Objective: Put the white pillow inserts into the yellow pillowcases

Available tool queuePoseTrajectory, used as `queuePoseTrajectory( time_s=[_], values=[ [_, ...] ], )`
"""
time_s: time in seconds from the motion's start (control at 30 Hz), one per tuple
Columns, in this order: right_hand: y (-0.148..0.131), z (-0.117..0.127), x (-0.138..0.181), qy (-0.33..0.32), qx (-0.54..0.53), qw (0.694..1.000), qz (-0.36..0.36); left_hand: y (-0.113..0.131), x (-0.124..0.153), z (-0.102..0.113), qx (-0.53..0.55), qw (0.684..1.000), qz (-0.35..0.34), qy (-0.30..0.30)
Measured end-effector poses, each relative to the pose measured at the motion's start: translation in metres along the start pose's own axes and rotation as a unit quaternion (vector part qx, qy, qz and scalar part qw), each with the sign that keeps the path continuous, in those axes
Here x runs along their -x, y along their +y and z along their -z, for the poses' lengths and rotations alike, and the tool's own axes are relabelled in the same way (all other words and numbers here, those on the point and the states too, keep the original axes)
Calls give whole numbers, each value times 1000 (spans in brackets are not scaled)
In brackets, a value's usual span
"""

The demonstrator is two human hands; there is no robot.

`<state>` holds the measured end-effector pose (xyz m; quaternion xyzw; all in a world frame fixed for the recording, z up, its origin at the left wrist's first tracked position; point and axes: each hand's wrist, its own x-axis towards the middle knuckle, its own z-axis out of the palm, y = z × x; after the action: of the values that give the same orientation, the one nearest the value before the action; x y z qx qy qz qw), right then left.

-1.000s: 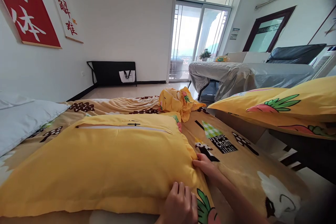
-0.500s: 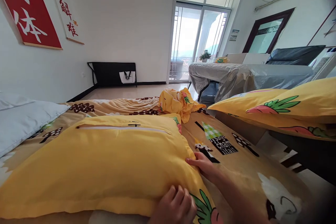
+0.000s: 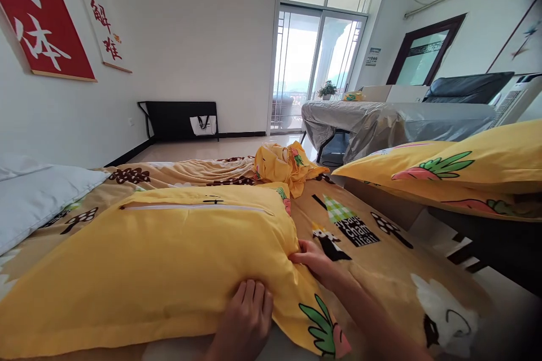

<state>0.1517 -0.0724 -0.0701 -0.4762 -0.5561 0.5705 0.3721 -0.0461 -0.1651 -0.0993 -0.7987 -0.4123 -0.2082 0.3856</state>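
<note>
A big yellow pillow (image 3: 161,259) with a white zip line lies on the patterned tan bedspread (image 3: 381,271) right in front of me. My left hand (image 3: 245,321) rests on its near edge, fingers together and pressing the fabric. My right hand (image 3: 315,262) grips the pillow's right edge, fingers curled into the cover. A carrot print shows on the pillowcase flap (image 3: 324,330) between my hands.
A white pillow (image 3: 38,192) lies at the left. A crumpled yellow pillowcase (image 3: 283,163) sits further up the bed. Two yellow carrot-print pillows (image 3: 457,172) are stacked at the right. A covered table (image 3: 381,121) and a glass balcony door (image 3: 313,62) stand beyond.
My left hand slid leftward along the pillow's near edge. My right hand moved left and a little up along the right edge, drawing the pillow's corner in.
</note>
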Motion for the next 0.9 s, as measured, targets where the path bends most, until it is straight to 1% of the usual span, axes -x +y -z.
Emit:
queuePoseTrajectory(
  time_s=[0.07, 0.1, 0.23, 0.33, 0.43, 0.5, 0.57, 0.7, 0.77, 0.83, 0.87, 0.9],
  values=[
    [3, 3, 0, -31, -45, 998, 31, 3, 2, 1, 6, 1000, 16, -21],
    [5, 7, -1, -40, -66, 997, 32, 4, 4, 1, 13, 999, 25, -20],
    [20, 28, -14, -93, -122, 987, -40, 5, 12, 5, 47, 998, 37, 3],
    [29, 39, -24, -124, -127, 982, -62, 5, 14, 4, 59, 998, 31, 3],
    [31, 43, -26, -138, -96, 984, -67, 9, 13, -1, 54, 996, 45, 49],
    [29, 44, -22, -136, -70, 986, -68, 12, 11, -3, 50, 994, 47, 82],
    [28, 44, -13, -120, -50, 990, -63, 12, 10, -4, 51, 993, 31, 103],
    [31, 46, -1, -79, 17, 995, -54, 8, 9, -2, 63, 994, -12, 93],
    [33, 48, -5, -64, 59, 994, -62, 6, 9, -1, 64, 995, -10, 82],
    [33, 50, -14, -56, 100, 991, -67, 5, 10, -2, 55, 995, 0, 86],
    [31, 51, -19, -47, 125, 989, -58, 6, 10, -3, 50, 995, 5, 90],
    [28, 51, -24, -22, 159, 986, -39, 7, 10, -3, 45, 995, 11, 94]
  ],
)
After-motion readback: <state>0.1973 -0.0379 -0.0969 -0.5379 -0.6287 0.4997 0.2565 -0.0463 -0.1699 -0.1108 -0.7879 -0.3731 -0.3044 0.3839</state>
